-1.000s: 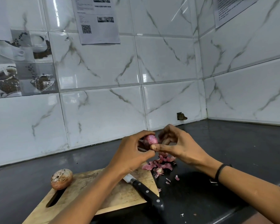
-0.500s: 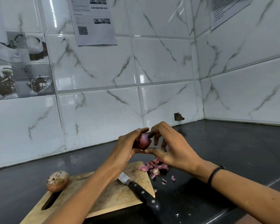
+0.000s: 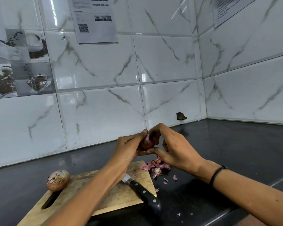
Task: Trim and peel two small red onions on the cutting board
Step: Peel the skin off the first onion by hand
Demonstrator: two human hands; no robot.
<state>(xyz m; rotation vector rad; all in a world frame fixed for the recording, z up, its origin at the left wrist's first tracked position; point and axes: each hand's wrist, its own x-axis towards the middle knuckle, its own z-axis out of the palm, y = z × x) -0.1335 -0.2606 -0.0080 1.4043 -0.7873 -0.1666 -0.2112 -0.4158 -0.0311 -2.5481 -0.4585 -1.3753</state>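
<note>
A corner of white, grey-veined wall tiles (image 3: pixel 96 66) fills the upper frame, with a printed sheet bearing a QR code (image 3: pixel 95 20) taped at top centre, a second sheet (image 3: pixel 230 8) at upper right, and coffee-picture tiles (image 3: pixel 18 62) at the left edge. Low on the wall, right of centre, a tile has a small broken hole (image 3: pixel 180 116). Below runs a dark, glossy surface (image 3: pixel 227 152). A wooden cutting board (image 3: pixel 118 194) lies on it at lower centre-left. One small red onion (image 3: pixel 147 143) is held in the air at the centre of the frame, above the board's far right corner, between both hands. The left hand (image 3: pixel 129 149) cups it from the left, thumb over its top and fingers (image 3: pixel 140 153) curled beneath. The right hand (image 3: pixel 178 150) pinches it from the right, thumb under it and forefinger curled over its top, where a pale pink flap of skin shows. A dark band (image 3: pixel 216 174) circles the right wrist. The second onion (image 3: pixel 58 180), in its dry papery skin, sits at the board's left end, at the far end of the handle slot (image 3: pixel 51 199). A black-handled knife (image 3: pixel 144 193) lies across the board's right side, its blade largely hidden under the left forearm and its riveted handle reaching past the near right corner. Pink peelings (image 3: pixel 155 167) are heaped just off the board's far right corner, under the right hand, with a few scraps scattered on the surface near them.
</note>
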